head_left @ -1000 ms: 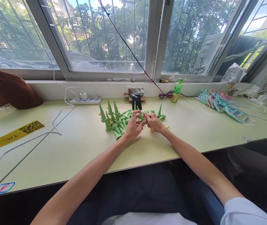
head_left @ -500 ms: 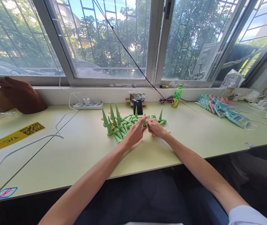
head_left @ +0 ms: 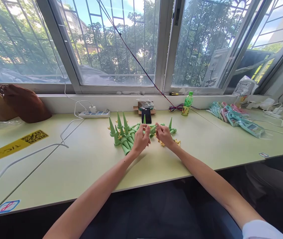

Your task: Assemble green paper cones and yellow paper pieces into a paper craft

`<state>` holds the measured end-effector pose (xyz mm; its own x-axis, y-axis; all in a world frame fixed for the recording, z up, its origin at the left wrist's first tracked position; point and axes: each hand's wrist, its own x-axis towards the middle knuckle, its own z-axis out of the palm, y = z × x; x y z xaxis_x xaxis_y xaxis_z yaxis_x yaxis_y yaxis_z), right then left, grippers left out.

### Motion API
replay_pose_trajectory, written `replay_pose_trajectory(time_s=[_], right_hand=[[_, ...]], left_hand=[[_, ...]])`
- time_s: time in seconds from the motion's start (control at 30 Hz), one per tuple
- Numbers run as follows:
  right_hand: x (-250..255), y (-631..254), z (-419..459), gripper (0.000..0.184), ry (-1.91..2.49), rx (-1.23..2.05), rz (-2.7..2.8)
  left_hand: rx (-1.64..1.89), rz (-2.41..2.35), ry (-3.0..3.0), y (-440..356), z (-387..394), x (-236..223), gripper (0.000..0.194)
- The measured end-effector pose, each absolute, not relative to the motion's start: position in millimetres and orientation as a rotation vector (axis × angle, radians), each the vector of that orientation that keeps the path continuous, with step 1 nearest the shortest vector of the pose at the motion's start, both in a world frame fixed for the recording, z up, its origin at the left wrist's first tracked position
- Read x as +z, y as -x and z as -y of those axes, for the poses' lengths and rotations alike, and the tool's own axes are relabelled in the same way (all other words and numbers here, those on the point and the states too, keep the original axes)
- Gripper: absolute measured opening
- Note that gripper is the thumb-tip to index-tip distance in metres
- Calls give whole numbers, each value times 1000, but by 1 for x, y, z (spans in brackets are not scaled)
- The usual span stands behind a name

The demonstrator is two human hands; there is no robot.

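Several green cone-shaped plastic spikes (head_left: 121,132) lie and stand in a pile on the pale green table (head_left: 81,156). Small yellow parts (head_left: 161,143) lie scattered by the pile. My left hand (head_left: 140,139) and my right hand (head_left: 164,134) are raised side by side just above the pile. Both have their fingers pinched on one green cone piece (head_left: 152,130) held between them. Whether a yellow part is also in the fingers is too small to tell.
A black phone (head_left: 146,115) leans at the back, a green bottle (head_left: 187,104) to its right, a white power strip (head_left: 94,114) with cables to its left. Teal and pink packets (head_left: 236,114) lie at the right, a brown bag (head_left: 23,103) at the left.
Both hands have lifted slightly off the table and drawn closer to me, still together on the green cone piece. My view has tilted a little.
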<state>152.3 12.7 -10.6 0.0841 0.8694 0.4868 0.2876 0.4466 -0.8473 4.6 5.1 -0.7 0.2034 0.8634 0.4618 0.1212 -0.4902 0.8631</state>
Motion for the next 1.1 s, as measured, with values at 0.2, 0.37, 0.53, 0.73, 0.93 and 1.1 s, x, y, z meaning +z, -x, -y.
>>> replay_pose_trajectory(time_s=[0.2,0.37,0.53,0.73,0.93,1.1], right_hand=[[-7,-151,-7,64,1084,535,1579],[-8,-153,-9,63,1088,541,1614],[-7,-154,-7,63,1075,608,1614],[-4,-157,-6,65,1064,621,1668],[-4,-159,-10,67,1070,543,1706],[-3,-160,-10,67,1073,595,1721]], left_hand=[[1048,-721,-1531,-6,-1,4,49],[989,-642,-1364,-6,-1,4,54],[1032,-613,-1309,-5,-4,2,57],[1046,-611,-1402,-3,-5,-1,57],[1041,-642,-1506,-2,-3,0,56],[1039,-665,-1627,-1,-4,-3,48]])
